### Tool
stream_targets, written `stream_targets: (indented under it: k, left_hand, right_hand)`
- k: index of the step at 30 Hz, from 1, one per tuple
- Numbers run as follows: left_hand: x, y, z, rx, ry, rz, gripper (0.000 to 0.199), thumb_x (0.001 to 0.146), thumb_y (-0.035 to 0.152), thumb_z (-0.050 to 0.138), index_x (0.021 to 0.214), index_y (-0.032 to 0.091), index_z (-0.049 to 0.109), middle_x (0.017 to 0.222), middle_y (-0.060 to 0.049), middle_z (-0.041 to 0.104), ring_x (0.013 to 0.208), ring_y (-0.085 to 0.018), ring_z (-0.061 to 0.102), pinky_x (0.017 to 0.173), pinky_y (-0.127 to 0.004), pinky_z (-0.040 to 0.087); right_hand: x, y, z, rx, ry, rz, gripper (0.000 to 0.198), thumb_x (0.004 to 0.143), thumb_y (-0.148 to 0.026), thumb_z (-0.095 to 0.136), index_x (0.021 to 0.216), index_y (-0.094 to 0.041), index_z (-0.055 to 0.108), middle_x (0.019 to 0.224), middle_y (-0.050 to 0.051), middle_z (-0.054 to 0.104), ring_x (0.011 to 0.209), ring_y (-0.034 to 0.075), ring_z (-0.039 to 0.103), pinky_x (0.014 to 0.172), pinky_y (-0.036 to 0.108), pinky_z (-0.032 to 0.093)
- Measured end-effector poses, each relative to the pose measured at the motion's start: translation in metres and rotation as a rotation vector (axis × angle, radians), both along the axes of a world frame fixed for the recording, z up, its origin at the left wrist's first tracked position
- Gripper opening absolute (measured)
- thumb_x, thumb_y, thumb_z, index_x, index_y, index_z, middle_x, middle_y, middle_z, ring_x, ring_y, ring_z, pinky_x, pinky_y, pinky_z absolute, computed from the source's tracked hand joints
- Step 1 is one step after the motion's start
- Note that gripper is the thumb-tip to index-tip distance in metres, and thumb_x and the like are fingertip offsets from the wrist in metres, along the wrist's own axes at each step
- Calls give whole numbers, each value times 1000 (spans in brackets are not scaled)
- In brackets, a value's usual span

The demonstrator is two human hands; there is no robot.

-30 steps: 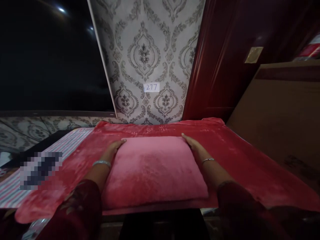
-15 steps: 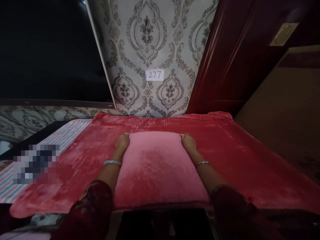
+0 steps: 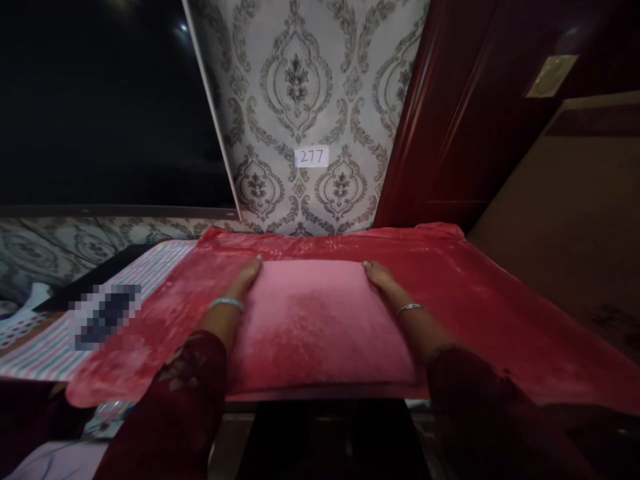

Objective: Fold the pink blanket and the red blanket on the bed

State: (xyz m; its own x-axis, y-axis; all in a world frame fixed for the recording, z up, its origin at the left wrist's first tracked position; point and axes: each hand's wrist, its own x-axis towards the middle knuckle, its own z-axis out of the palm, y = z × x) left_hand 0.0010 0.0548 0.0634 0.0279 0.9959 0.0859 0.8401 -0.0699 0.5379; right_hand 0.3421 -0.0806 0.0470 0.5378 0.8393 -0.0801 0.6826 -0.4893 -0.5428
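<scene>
A pink plush cloth with a darker red patch lies in a roughly square, folded-looking shape near the front edge of the table. At its far left corner, my left hand is closed, thumb along the edge and the other fingers mostly hidden. My right hand grips the far right corner, fingers curled and thumb on top. Beneath the cloth spreads a larger red plush blanket.
Striped cloth shows at the left, with a blurred-out dark object on it. A large black screen stands behind left. At the right are a dark red door panel and a cardboard box.
The view has shifted slightly, so the table's front edge appears higher. Both hands stay at the pink cloth's far corners; my left thumb now points up more.
</scene>
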Motion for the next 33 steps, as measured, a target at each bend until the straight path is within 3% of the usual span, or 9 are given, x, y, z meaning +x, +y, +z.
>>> stream_targets:
  k: [4,7,10,13,16,28,33]
  left_hand:
    - [26,-24,19,67,104,-116,63,98,49,46,148,12,51,152,-21,53,142,-33,48,116,-44,37]
    - [55,-56,3,115,211,-293,68,93,54,55,152,22,48,162,-14,41,153,-33,31,125,-50,21]
    - [71,-83,-25,145,435,-430,73,97,63,43,159,24,38,168,-17,28,156,-39,20,123,-64,12]
    - [72,-90,-43,140,514,-439,74,99,64,32,162,25,31,169,-19,25,157,-40,18,121,-68,12]
    - [70,-86,-48,128,515,-440,74,99,66,32,162,26,31,168,-18,27,156,-39,20,121,-67,13]
    - [69,-91,-51,184,526,-431,72,99,64,35,159,24,38,166,-20,31,154,-41,24,120,-68,17]
    - [71,-90,-41,136,491,-431,73,99,62,36,162,26,32,168,-18,25,156,-39,20,121,-68,15]
  right_hand:
    - [-35,-4,21,67,-252,127,59,105,-46,38,161,-29,35,168,12,29,152,36,26,119,62,23]
    - [-72,-10,16,3,-355,301,56,105,-50,33,159,-36,38,170,5,24,155,36,18,120,64,18]
    - [-92,-15,-4,-43,-376,340,57,105,-52,32,161,-36,34,171,4,21,156,37,13,120,66,15]
    - [-95,-16,-21,-16,-416,338,58,105,-52,33,161,-35,34,171,5,22,156,38,14,120,67,12]
    - [-93,-15,-28,-16,-440,342,58,106,-52,32,160,-33,36,169,6,28,155,38,18,120,67,11]
    - [-96,-15,-39,39,-473,332,58,104,-50,35,159,-32,39,166,8,33,153,40,22,120,68,12]
    - [-98,-16,-27,20,-470,323,58,105,-49,35,160,-32,37,168,8,29,154,38,19,120,66,13]
